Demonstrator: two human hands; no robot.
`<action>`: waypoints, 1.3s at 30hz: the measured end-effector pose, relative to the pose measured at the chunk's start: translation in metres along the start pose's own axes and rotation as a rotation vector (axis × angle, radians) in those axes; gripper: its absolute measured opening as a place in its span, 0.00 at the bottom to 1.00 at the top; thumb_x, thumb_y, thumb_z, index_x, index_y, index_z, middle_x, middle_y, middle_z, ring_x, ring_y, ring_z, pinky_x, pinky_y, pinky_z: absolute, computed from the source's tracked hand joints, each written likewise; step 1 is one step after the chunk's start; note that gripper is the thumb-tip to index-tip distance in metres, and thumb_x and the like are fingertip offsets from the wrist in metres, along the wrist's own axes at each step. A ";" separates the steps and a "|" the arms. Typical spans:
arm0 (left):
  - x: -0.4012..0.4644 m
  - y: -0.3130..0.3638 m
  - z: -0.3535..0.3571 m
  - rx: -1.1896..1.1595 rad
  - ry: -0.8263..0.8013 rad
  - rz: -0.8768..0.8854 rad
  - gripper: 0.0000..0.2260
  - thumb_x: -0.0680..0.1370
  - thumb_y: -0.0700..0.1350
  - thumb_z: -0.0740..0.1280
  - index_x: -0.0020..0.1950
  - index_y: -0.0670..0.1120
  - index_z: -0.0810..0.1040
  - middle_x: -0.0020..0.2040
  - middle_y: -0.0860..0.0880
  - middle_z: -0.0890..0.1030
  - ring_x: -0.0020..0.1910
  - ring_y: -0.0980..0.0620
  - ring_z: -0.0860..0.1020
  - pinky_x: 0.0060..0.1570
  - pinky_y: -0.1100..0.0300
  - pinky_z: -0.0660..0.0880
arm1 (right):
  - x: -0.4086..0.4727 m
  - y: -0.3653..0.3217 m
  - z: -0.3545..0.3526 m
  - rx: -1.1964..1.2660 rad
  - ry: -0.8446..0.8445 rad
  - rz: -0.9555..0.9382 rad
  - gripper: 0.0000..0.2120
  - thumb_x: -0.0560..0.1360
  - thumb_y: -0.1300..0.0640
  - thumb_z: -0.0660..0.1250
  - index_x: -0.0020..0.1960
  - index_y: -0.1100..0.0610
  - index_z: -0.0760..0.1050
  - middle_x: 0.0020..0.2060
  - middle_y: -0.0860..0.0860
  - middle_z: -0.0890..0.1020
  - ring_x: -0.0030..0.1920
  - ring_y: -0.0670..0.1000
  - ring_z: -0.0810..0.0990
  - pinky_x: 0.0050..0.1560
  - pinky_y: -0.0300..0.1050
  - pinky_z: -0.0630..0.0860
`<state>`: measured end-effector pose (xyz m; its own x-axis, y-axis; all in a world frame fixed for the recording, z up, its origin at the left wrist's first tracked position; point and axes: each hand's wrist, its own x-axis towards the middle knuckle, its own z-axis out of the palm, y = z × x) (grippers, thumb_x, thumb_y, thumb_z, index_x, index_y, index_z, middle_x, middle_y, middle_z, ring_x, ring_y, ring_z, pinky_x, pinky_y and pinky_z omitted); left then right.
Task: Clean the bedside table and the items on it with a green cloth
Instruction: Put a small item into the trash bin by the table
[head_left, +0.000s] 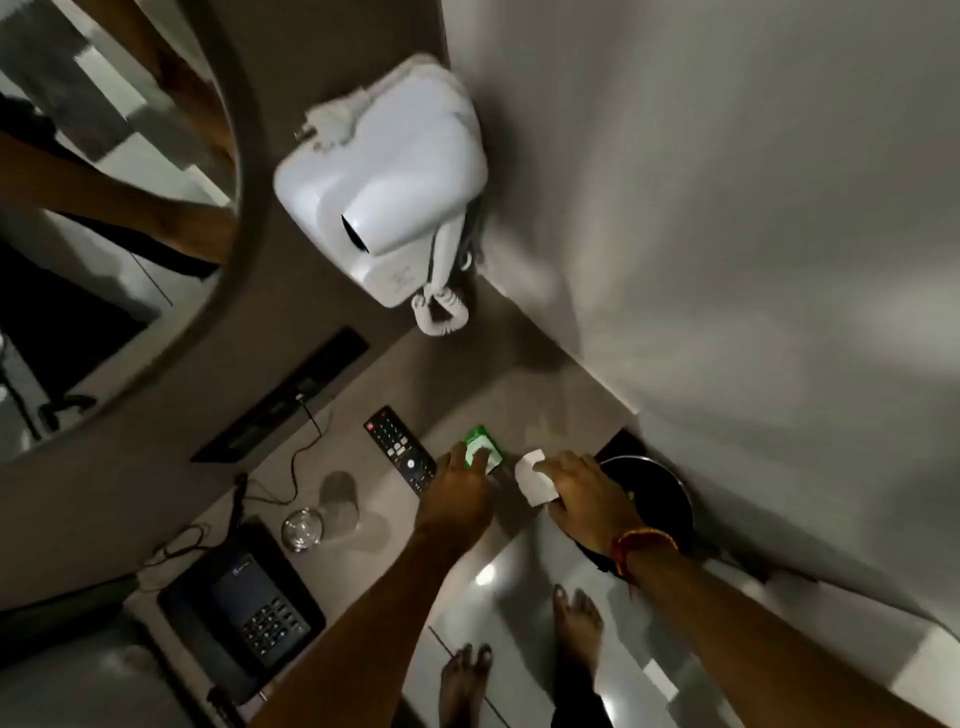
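Note:
The grey-brown bedside table runs along the wall. My left hand reaches over its front edge, and its fingers grip a small folded green cloth with white markings that lies on the table top. My right hand is just to the right and holds a small white card or paper by its near edge. A black remote lies touching distance left of the cloth. An upturned clear glass and a black desk phone stand further left.
A white wall hair dryer with a coiled cord hangs above the table's corner. A round mirror is at the left, with a black socket strip below it. A black bin sits under my right hand. My bare feet stand on the tiled floor.

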<state>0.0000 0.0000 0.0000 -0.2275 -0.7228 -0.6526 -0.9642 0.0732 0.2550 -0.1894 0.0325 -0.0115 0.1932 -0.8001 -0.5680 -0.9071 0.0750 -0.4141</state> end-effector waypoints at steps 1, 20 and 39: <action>0.015 -0.001 0.010 -0.003 0.012 -0.003 0.27 0.84 0.46 0.64 0.82 0.46 0.61 0.83 0.40 0.58 0.81 0.38 0.61 0.75 0.43 0.68 | 0.013 0.004 0.013 -0.008 -0.006 -0.007 0.26 0.79 0.56 0.66 0.76 0.49 0.67 0.72 0.52 0.71 0.70 0.57 0.70 0.70 0.51 0.73; 0.068 0.021 0.074 -0.017 0.233 0.038 0.20 0.82 0.49 0.69 0.74 0.48 0.76 0.74 0.42 0.70 0.73 0.40 0.68 0.62 0.44 0.80 | 0.038 0.054 0.066 0.219 0.311 0.110 0.11 0.77 0.66 0.69 0.58 0.60 0.81 0.62 0.56 0.75 0.59 0.57 0.79 0.64 0.42 0.77; 0.032 0.090 0.174 -0.091 0.027 0.209 0.33 0.84 0.49 0.66 0.85 0.54 0.52 0.85 0.46 0.53 0.82 0.44 0.61 0.70 0.52 0.76 | -0.038 0.170 0.094 0.152 0.212 0.354 0.27 0.77 0.61 0.72 0.74 0.56 0.70 0.75 0.56 0.67 0.75 0.61 0.69 0.71 0.55 0.73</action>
<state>-0.1173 0.1030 -0.1216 -0.4158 -0.7164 -0.5602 -0.8800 0.1615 0.4467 -0.3157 0.1317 -0.1269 -0.2153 -0.8128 -0.5413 -0.8351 0.4406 -0.3294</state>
